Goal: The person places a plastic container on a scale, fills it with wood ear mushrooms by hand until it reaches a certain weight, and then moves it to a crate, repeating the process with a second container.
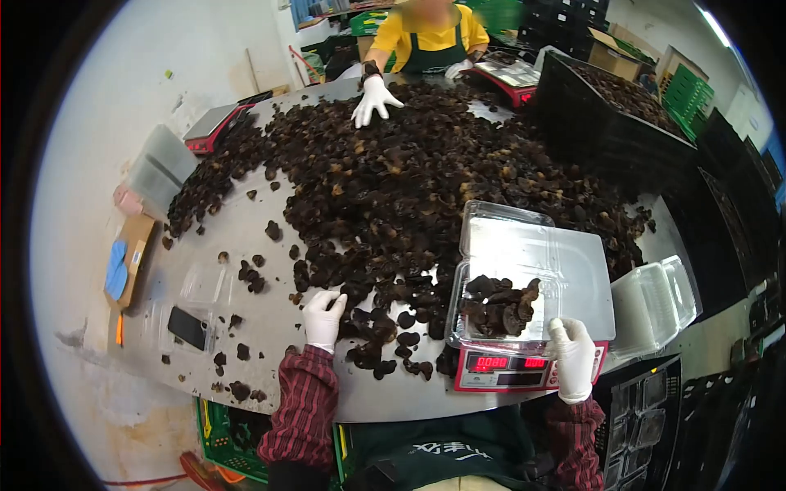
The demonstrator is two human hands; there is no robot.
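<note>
My left hand (322, 321), in a white glove, is at the near edge of a heap of dark wood ear mushrooms (385, 172). Its fingers are bent, thumb and forefinger apart, with nothing visible between them. At the right, my right hand (572, 360), also gloved, has its thumb on the near right corner of a clear plastic clamshell box (544, 307). The box lies with its lid up on a red and silver digital scale (585, 274), whose red digits are lit. A small pile of wood ears (499, 305) sits inside the box.
Clear empty boxes (655, 303) are stacked right of the scale. A black phone (187, 328) lies at the left with loose pieces nearby. Across the metal table (278, 376), a person in a yellow shirt (434, 37) spreads a gloved hand (376, 101) over the heap. Black crates (606, 106) stand at the right.
</note>
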